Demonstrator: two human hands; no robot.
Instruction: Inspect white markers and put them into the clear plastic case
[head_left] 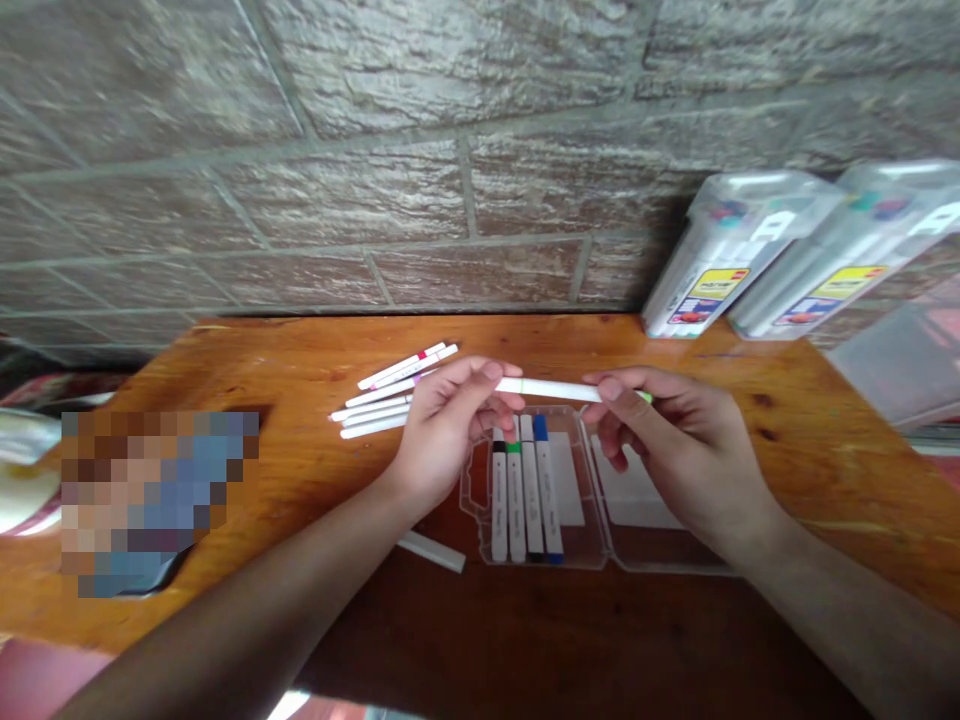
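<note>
A white marker [555, 389] with a light green end is held level between both hands, above an open clear plastic case [606, 545]. My left hand [454, 420] pinches its left end, and my right hand [667, 430] pinches it near the green end. Inside the case's left half lie several white markers [525, 500] side by side, with black, green and blue ends. More white markers [382, 400] are spread on the table, partly covered by my left hand. One white marker [433, 551] lies below my left forearm, which hides part of it.
Two clear marker boxes [712, 260] with yellow labels stand at the back right against a brick wall [420, 190]. On the left of the wooden table [285, 370] lies a flat dark device [150, 575], mostly pixelated. A translucent bin [900, 350] is at the right edge.
</note>
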